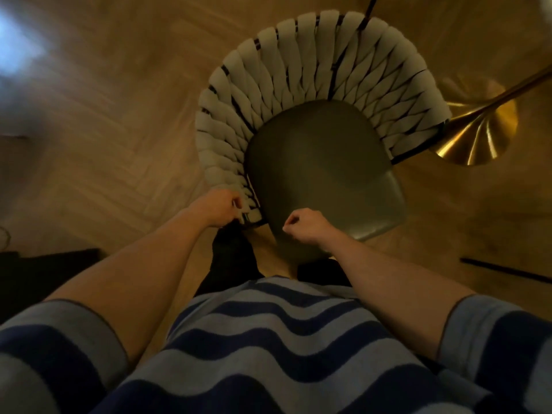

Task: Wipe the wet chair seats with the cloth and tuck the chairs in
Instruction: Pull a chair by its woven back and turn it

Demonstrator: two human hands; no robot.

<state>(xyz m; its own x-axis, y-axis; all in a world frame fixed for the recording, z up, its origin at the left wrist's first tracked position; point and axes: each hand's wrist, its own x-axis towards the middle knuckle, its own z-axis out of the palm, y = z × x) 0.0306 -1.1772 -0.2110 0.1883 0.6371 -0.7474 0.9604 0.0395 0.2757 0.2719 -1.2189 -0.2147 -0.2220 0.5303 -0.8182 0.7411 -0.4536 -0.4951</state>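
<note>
The left hand [222, 208] is curled round the near end of the chair [322, 121] back's woven edge; the right hand [304, 225] is a loose fist, holding nothing, over the front of the seat [325, 174]. A brass lamp base [478, 132] stands beyond the right hand, just beside the chair.

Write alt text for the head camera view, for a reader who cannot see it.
Seen from above, a person in a striped shirt grips a chair: the left hand holds the end of its woven backrest, the right hand the front of its dark seat. A brass pedestal base stands beside it on wooden flooring.
</note>
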